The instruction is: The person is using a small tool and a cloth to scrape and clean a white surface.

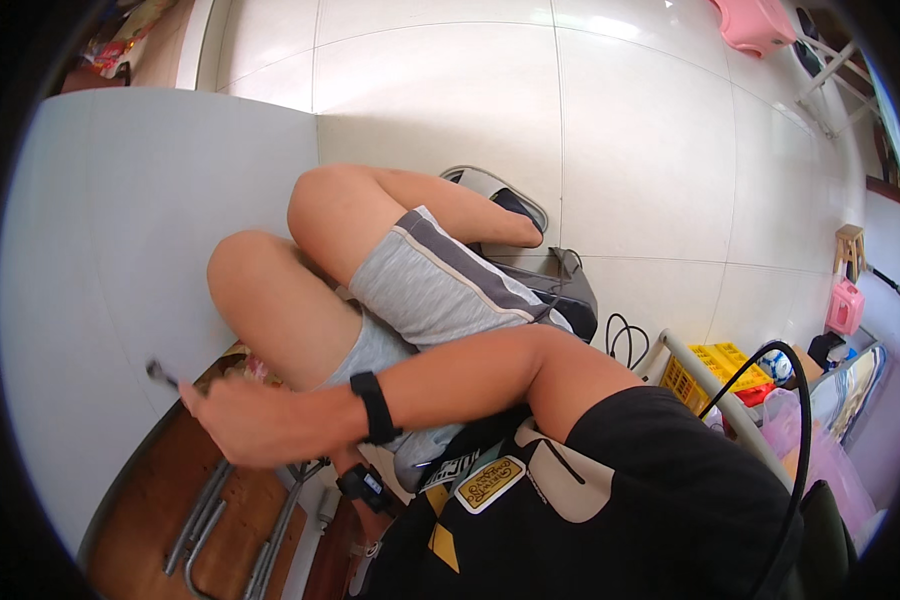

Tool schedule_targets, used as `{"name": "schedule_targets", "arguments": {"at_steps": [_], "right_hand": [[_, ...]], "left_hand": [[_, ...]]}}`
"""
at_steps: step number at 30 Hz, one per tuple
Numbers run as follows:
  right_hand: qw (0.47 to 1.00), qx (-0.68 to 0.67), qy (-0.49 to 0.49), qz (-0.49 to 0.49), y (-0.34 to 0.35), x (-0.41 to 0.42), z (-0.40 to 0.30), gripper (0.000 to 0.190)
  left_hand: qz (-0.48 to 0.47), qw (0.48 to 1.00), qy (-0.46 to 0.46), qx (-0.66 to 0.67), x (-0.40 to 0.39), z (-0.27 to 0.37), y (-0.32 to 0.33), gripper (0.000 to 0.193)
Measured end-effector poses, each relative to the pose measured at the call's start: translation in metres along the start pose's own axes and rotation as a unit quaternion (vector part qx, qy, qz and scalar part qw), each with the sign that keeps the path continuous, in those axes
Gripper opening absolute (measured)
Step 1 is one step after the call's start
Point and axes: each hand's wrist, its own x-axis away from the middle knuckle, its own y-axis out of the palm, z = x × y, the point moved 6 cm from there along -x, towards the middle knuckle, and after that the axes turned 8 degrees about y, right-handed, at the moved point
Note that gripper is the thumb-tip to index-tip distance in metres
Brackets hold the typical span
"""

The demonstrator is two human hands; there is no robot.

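My right hand point(251, 420) is blurred and closed around a dark metal tool point(157, 371), whose rounded end points at a pale grey panel point(90, 240). The end looks like a wrench head, but blur hides its exact shape. I cannot tell whether it touches the panel. A black band circles my right wrist. My left forearm, with a black wrist device point(365, 487), passes beneath the right one; most of the left hand is hidden there. Below the right hand is a brown wooden board point(131, 517) with a dark rim. Grey metal tubes point(195, 517) lie across it.
My bent bare legs point(277, 307) lie beside the panel, over pale floor tiles point(435, 82). A pink plastic stool point(754, 26) stands at the upper right. A yellow crate point(701, 367), a black cable point(804, 420) and a wooden stool point(849, 244) are to the right.
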Motion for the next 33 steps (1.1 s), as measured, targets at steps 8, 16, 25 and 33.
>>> {"name": "schedule_targets", "arguments": {"at_steps": [8,16,25,33], "right_hand": [[0.985,0.007,-0.049,0.168,-0.033,-0.003,-0.004,0.055],[0.981,-0.099,-0.013,0.168,-0.016,0.004,0.013,0.055],[0.992,0.116,-0.017,0.054,-0.007,-0.027,0.053,0.052],[0.997,-0.001,0.015,0.081,-0.014,-0.016,0.025,0.049]], "left_hand": [[0.006,1.0,0.014,-0.005,-0.009,0.004,-0.002,0.016],[0.019,0.999,0.03,-0.001,-0.031,0.013,-0.005,0.016],[0.095,0.994,0.031,0.04,-0.039,0.024,-0.027,0.016],[0.092,0.994,0.056,-0.021,-0.027,0.048,-0.026,0.015]]}}
